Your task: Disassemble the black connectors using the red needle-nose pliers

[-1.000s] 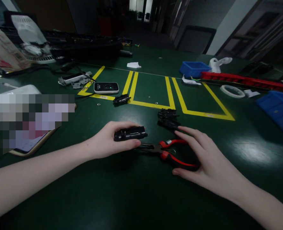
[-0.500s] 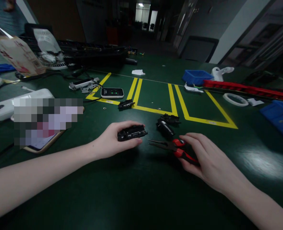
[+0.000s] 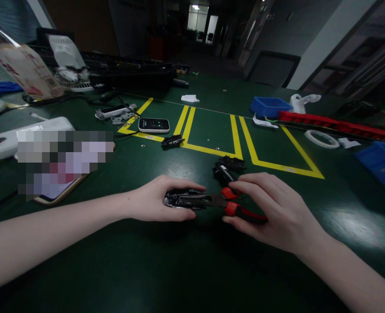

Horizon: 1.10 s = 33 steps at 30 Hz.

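Observation:
Between the thumb and fingers of my left hand point(image 3: 161, 201) is a black plastic part point(image 3: 179, 199), long and roughly cylindrical. My right hand point(image 3: 275, 213) is wrapped round the red and black handles of long-nose pliers point(image 3: 217, 200). The jaws point left and lie over the black part; whether they grip any piece of it I cannot tell. Just beyond the pliers, two more black plastic parts point(image 3: 230, 164) lie close together on the green table. Another small black part point(image 3: 172, 141) rests farther off, by the yellow tape.
A phone point(image 3: 58, 191) and a white power strip point(image 3: 32, 134) lie at left, near a bottle point(image 3: 23, 65). A small device point(image 3: 154, 125) sits beside yellow tape outlines. At right are blue bins point(image 3: 269, 106), a red strip point(image 3: 339, 126) and a tape roll point(image 3: 321, 139).
My right hand lifted the pliers from under the black part, closed round their handles and brought the jaws left over it. My left hand tilted the part and lowered it slightly.

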Motion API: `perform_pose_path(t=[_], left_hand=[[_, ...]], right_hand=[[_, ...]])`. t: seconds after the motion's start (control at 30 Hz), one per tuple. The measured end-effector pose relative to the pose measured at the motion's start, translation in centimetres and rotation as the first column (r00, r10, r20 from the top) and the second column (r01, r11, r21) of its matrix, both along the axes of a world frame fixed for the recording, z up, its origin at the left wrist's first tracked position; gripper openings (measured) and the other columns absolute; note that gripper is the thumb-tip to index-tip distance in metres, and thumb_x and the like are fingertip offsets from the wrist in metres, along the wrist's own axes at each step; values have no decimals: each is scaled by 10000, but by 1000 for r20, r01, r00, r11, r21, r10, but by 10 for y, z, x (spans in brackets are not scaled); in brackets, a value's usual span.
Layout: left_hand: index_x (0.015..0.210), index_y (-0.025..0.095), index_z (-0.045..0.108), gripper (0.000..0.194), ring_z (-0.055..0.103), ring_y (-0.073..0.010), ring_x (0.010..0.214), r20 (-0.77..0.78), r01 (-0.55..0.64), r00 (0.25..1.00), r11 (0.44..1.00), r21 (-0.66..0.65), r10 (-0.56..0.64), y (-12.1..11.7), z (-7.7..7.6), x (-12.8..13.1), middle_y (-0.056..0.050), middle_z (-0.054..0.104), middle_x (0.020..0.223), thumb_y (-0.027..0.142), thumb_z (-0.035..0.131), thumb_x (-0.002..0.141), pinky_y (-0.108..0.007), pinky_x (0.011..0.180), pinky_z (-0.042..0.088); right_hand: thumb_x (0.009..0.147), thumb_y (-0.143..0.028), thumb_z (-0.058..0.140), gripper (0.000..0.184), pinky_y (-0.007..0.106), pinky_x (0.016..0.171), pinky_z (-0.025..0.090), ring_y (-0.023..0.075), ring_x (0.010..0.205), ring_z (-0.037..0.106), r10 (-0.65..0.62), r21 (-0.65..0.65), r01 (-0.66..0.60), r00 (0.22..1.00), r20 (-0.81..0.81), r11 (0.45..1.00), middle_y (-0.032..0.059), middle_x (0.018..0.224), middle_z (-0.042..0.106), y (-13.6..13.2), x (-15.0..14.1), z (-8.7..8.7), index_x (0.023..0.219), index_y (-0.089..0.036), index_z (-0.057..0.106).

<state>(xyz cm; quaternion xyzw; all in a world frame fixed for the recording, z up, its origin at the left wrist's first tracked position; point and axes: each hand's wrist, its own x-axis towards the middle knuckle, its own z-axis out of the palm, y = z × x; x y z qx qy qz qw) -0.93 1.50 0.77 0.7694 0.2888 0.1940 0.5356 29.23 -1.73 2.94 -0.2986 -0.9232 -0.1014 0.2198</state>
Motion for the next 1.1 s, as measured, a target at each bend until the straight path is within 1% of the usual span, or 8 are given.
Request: perform_pose_path(t=[0.17,0.3,0.43,0.53,0.67,0.87,0.97,1.1], left_hand=[[1345,136,751,472,753,-192,883,38,94,995,996,-5,-94,2,1,1,-74,834,1078,324,820,917,-272,764,559],[1361,148,742,478,739,-179,844,18,124,992,992,-21,-124,4,1,1,-59,826,1044,328,820,926,-255,730,553],[1368,133,734,496,749,-186,867,11,138,990,989,-44,-138,4,2,1,-81,829,1094,354,819,932,-264,759,572],[1359,160,737,467,764,-205,906,6,145,989,987,-65,-145,4,3,1,-83,830,1115,356,806,941,-286,790,589],[1343,152,747,470,739,-185,836,-3,144,989,989,-39,-145,5,2,2,-73,824,1044,374,814,934,-265,729,569],[1350,122,746,504,742,-197,839,-25,148,989,989,-16,-149,5,2,2,-99,832,1058,395,811,932,-272,725,557],[1357,140,741,489,753,-201,866,-33,159,987,987,-19,-160,5,2,2,-93,836,1068,385,809,939,-276,751,568],[1346,153,742,473,770,-217,922,-19,156,988,987,-30,-156,6,1,1,-94,838,1124,370,817,932,-294,790,583]], right_hand=[[1032,-558,637,409,367,674,618,260,903,749,-14,-90,5,995,-99,996,113,1110,735,1,5,-7,1279,-232,614],[1023,-561,641,413,404,681,618,279,902,756,-41,-156,21,992,-123,987,107,1125,746,-2,11,-9,1306,-261,630],[1023,-579,650,434,426,718,634,297,961,766,-35,-173,16,994,-107,985,107,1146,748,-2,10,-11,1337,-281,629],[1022,-591,649,448,440,724,643,305,974,769,-41,-183,21,994,-103,983,100,1168,749,-2,9,-13,1358,-294,633],[1027,-594,636,447,458,740,645,312,972,768,-62,-200,38,992,-113,979,101,1197,747,-4,6,-13,1367,-304,636],[1036,-598,626,451,435,729,644,301,962,768,-42,-183,27,996,-83,983,110,1157,741,-5,3,-12,1365,-289,624],[1031,-589,646,456,414,730,648,279,942,767,-24,-163,10,996,-84,987,105,1146,747,-5,1,-12,1348,-261,644],[1063,-581,585,417,406,745,650,269,932,764,-52,-186,35,995,-84,982,107,1126,744,-7,-1,-10,1326,-262,644]])
